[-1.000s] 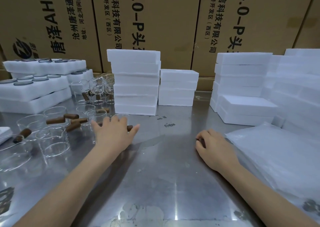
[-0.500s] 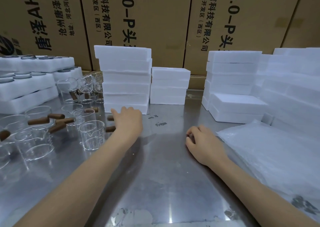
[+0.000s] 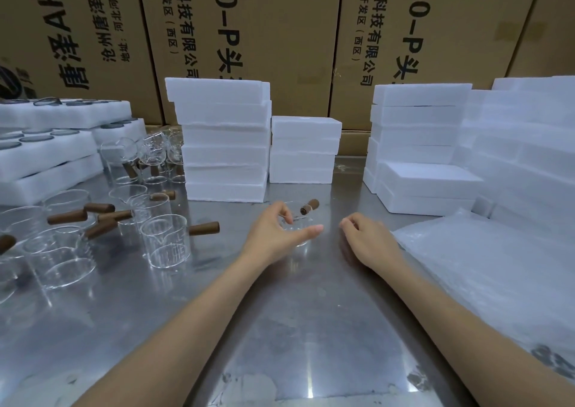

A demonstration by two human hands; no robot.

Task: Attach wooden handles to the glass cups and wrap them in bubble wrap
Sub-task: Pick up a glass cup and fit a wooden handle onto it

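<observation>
My left hand [image 3: 277, 235] grips a small clear glass cup [image 3: 299, 230] at the middle of the steel table, thumb in front of it and fingers behind. The cup's brown wooden handle [image 3: 309, 206] points back and to the right. My right hand [image 3: 365, 240] rests on the table just right of the cup with its fingers curled, holding nothing I can see. A stack of bubble wrap sheets [image 3: 485, 269] lies to the right of that hand. Several more glass cups with wooden handles [image 3: 168, 240] stand at the left.
Stacks of white foam boxes [image 3: 222, 142] stand behind the cup, with more of them [image 3: 417, 148] at the right. Foam trays [image 3: 46, 157] with round holes sit at far left. Cardboard cartons [image 3: 249, 39] wall off the back of the steel table [image 3: 280, 329].
My left hand reached into the group of cups at left, took one and brought it right to the table's middle. My right hand stayed nearly still.
</observation>
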